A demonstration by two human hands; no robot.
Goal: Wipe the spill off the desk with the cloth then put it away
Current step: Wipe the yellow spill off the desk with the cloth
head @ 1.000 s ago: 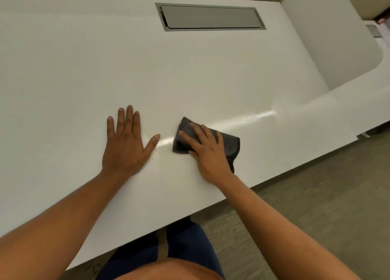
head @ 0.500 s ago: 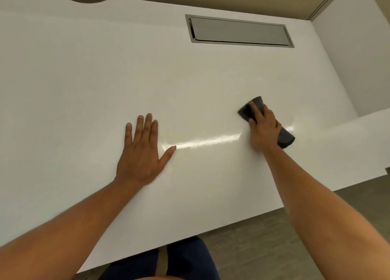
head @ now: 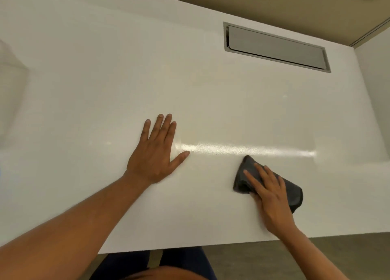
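Dark grey cloth (head: pixel 251 175), folded into a thick pad, lies flat on the white tabletop (head: pixel 105 79) toward my right, close to the near edge. My right hand (head: pixel 269 193) presses down on top of it with the fingers spread and stretched forward across the fabric; it is laid flat on the cloth rather than closed around it, and the far end of the pad sticks out past the fingertips while a rounded fold shows to the right of the knuckles. My left hand (head: pixel 155 153) rests palm down on the bare surface well apart from the cloth, fingers straight and close together, thumb angled out to the right. A bright glossy streak (head: pixel 249 150) runs across the tabletop from just beside that thumb toward the right, passing just beyond the far tip of the cloth; I cannot tell whether it is wetness or only reflected light. Farther back, a grey rectangular hatch (head: pixel 276 46) is set flush into the surface. Below the near edge I see dark blue trousers (head: pixel 181 260) and a grey-brown floor (head: pixel 348 250).
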